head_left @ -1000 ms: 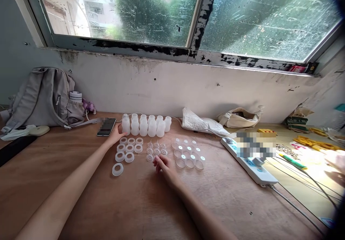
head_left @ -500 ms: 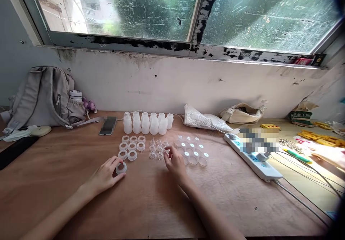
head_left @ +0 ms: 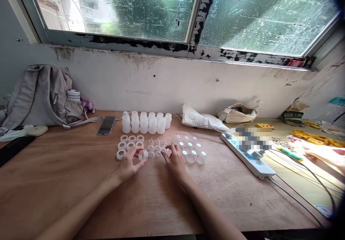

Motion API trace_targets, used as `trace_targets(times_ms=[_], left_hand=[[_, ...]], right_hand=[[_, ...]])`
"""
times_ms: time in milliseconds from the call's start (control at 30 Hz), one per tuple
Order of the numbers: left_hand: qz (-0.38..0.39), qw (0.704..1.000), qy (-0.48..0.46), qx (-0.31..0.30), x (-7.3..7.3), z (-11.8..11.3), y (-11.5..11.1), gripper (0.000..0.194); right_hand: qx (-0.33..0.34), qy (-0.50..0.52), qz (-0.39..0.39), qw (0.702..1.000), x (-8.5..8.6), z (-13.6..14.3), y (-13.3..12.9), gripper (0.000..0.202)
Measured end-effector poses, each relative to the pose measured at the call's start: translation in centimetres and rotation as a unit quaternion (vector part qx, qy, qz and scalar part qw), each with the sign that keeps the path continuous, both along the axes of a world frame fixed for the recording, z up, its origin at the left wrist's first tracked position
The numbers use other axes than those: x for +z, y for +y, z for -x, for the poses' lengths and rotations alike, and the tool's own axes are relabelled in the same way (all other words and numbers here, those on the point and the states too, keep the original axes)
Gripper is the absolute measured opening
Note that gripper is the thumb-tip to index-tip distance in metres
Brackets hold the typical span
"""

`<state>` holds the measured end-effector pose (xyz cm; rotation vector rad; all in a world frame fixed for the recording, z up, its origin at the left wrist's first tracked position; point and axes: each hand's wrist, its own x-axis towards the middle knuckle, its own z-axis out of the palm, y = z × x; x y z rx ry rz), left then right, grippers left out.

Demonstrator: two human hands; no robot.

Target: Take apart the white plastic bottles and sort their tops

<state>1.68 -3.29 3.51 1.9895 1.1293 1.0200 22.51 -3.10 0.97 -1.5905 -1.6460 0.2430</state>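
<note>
My left hand point(head_left: 130, 164) holds a translucent ring point(head_left: 143, 155) between thumb and fingers, tipped up so its side faces right. Behind it lie several similar white rings point(head_left: 124, 138) in rows. My right hand point(head_left: 174, 159) has its fingers bent and pinched at the right edge of a group of small clear parts point(head_left: 151, 148); what is between the fingertips is too small to make out. Right of that hand are clear round caps point(head_left: 199, 159) with white-and-teal dots. Several frosted bottles point(head_left: 152, 123) stand in rows at the back.
A grey backpack point(head_left: 37, 96) and phone point(head_left: 106, 125) are at the left. A white padded packet point(head_left: 199, 119), cloth bag point(head_left: 238, 113) and power strip point(head_left: 246, 157) with cables lie right. Yellow parts point(head_left: 315, 139) and a person's blurred hand point(head_left: 320, 161) are at far right.
My left hand has lifted the ring off the table and carried it right, towards my right hand. My right hand has stayed near the small clear parts.
</note>
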Motion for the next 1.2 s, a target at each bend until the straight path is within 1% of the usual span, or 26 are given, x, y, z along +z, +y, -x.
trace_targets(times_ms=[67,133,200,267,333,400,533,633,767,867,967,1100,1200], left_hand=[[0.057,0.995,-0.079,-0.001,-0.7,-1.3,0.4,0.032],[0.108,0.984,-0.143,-0.011,-1.4,-2.3,0.6,0.034],[0.153,0.97,-0.184,-0.036,-1.8,-3.0,0.6,0.036],[0.19,0.957,-0.209,-0.065,-2.1,-3.2,0.3,0.038],[0.214,0.947,-0.226,-0.082,-2.2,-3.1,0.0,0.038],[0.218,0.943,-0.237,-0.087,-2.3,-2.8,0.0,0.037],[0.206,0.947,-0.233,-0.077,-2.8,-2.1,0.2,0.034],[0.207,0.946,-0.237,-0.072,-3.2,-2.0,0.3,0.034],[0.214,0.941,-0.249,-0.086,-3.3,-2.1,0.2,0.033],[0.221,0.937,-0.254,-0.094,-3.3,-2.1,0.2,0.033],[0.22,0.94,-0.245,-0.088,-3.2,-2.1,0.2,0.036],[0.187,0.961,-0.192,-0.061,-2.9,-2.0,0.2,0.037],[0.159,0.973,-0.157,-0.055,-2.6,-1.9,0.1,0.036]], right_hand=[[0.041,0.071,-0.021,0.996,0.3,0.3,-0.1,0.016],[0.074,0.123,-0.023,0.989,0.2,0.6,-0.1,0.013],[0.081,0.125,-0.029,0.988,-0.2,0.9,-0.2,0.013],[0.083,0.095,-0.04,0.991,-0.6,1.3,-0.3,0.016],[0.099,0.073,-0.039,0.992,-0.9,1.6,-0.4,0.021],[0.125,0.067,-0.033,0.989,-1.1,2.1,-0.7,0.026],[0.168,0.069,-0.029,0.983,-1.2,2.9,-1.2,0.031],[0.186,0.075,-0.028,0.979,-0.8,3.3,-1.6,0.031],[0.205,0.093,-0.039,0.974,-0.5,3.4,-1.8,0.033],[0.23,0.132,-0.028,0.964,-0.5,3.4,-1.9,0.037],[0.245,0.186,0.012,0.951,-0.3,3.4,-2.0,0.035],[0.244,0.275,0.069,0.927,0.2,3.3,-2.0,0.027],[0.235,0.346,0.091,0.904,0.3,3.2,-1.7,0.022]])
